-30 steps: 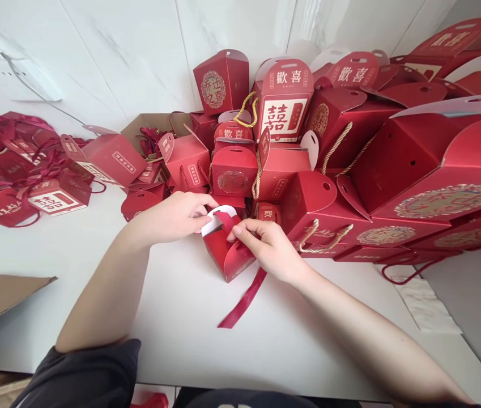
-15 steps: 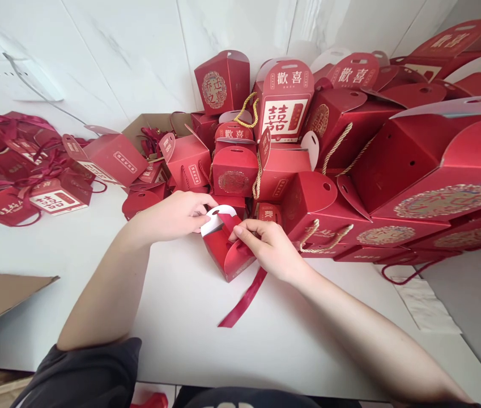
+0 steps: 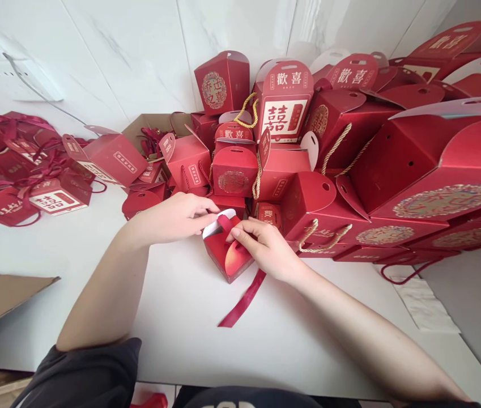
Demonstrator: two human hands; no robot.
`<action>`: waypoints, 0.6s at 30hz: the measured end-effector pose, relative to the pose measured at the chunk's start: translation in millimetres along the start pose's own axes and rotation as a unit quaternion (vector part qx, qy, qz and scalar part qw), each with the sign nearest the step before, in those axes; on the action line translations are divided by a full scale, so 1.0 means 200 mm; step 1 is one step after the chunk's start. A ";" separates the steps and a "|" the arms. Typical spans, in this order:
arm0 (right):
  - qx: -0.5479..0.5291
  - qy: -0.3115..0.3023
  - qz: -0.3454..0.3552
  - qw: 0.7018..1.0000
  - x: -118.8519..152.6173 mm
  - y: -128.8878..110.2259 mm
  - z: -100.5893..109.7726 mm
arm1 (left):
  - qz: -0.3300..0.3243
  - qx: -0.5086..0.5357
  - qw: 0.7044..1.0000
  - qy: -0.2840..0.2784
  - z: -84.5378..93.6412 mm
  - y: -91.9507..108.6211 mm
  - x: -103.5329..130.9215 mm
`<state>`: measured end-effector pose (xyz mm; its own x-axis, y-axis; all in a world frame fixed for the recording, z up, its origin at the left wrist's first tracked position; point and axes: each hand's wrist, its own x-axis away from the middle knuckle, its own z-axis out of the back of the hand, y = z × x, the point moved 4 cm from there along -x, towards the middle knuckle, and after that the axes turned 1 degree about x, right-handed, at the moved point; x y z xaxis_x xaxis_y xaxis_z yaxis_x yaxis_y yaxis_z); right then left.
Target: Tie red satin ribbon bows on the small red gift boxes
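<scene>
Ribbon point(image 3: 243, 300) now covers the spot where the hole in the white flap point(image 3: 211, 228) showed half a second ago, so it perhaps runs through there. The right hand point(image 3: 269, 247) pinches it; the left hand point(image 3: 183, 216), half curled, is at the flap, its grip unclear. The box point(image 3: 218, 256) sits on the bench point(image 3: 181, 328), before stacked boxes point(image 3: 234, 161).

A white table point(image 3: 189, 334) is carrying a small red box point(image 3: 220, 253); stacked red boxes point(image 3: 329, 208) are standing behind, ribbon-tied boxes point(image 3: 6, 169) lying far left.
</scene>
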<state>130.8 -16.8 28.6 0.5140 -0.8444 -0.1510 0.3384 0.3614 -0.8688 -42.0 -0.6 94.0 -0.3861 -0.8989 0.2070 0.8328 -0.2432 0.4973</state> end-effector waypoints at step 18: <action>0.005 -0.046 0.053 0.997 0.07 -0.11 0.11 | 0.200 -0.087 0.967 0.133 0.36 -0.48 0.25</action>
<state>148.1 -27.0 56.8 0.6179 -0.7611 -0.1972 0.2859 0.4512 -0.8454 -169.5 3.8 117.8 0.0766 -0.9902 0.1172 0.9576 0.1058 0.2680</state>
